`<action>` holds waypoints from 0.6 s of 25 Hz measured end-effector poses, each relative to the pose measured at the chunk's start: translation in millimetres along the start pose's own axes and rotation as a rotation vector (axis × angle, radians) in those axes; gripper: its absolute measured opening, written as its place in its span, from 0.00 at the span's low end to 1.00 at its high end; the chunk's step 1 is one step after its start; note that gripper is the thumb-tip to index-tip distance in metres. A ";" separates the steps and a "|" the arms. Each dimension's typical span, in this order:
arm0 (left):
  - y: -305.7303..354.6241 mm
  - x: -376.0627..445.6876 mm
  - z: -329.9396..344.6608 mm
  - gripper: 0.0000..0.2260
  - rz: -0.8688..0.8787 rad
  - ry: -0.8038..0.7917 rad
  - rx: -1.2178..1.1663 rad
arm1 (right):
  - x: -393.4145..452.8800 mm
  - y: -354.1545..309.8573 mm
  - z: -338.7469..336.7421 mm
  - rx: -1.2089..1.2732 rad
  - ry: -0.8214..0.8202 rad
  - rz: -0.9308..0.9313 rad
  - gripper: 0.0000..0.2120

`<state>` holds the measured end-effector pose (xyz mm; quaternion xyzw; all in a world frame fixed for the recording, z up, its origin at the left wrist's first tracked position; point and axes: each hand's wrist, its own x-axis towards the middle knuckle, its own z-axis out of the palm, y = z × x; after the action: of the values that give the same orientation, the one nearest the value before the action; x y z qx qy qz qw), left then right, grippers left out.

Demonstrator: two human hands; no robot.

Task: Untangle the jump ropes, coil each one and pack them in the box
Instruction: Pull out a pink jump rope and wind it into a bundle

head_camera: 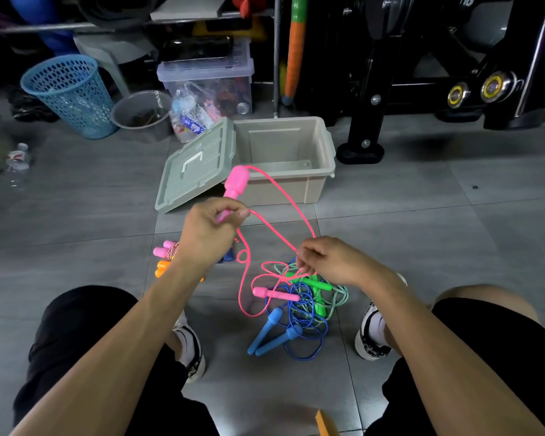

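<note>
Head view: left hand [213,229] grips one pink handle [235,188] raised at frame centre, apparently to tension the pink rope [283,199]. Right hand [323,261] pinches that rope above the tangle [299,302], probably to work it free.

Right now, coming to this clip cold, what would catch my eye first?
The bright pink jump rope stretched between both hands: the left hand grips one pink handle raised mid-frame, and the right hand pinches the cord. Under the right hand, on the grey floor, lies a tangle of blue, green and pink ropes. Behind it stands the open beige box, nothing visible inside.
</note>
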<state>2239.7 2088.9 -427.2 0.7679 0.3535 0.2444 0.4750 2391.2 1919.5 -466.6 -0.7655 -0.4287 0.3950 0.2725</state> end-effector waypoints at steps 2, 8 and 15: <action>-6.1 2.4 -1.4 0.12 -0.092 0.015 0.066 | 0.5 -2.6 0.1 -0.045 0.055 0.018 0.13; -21.4 -1.8 -2.5 0.04 -0.060 -0.423 0.486 | -9.3 -32.2 -12.0 0.116 0.467 -0.371 0.10; 3.0 -10.7 -0.3 0.09 0.090 -0.233 -0.040 | -3.0 -18.1 -6.5 0.108 0.240 -0.199 0.10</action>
<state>2233.7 2079.9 -424.8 0.7964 0.2563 0.1815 0.5167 2387.8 1925.1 -448.3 -0.7452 -0.4450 0.2941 0.4003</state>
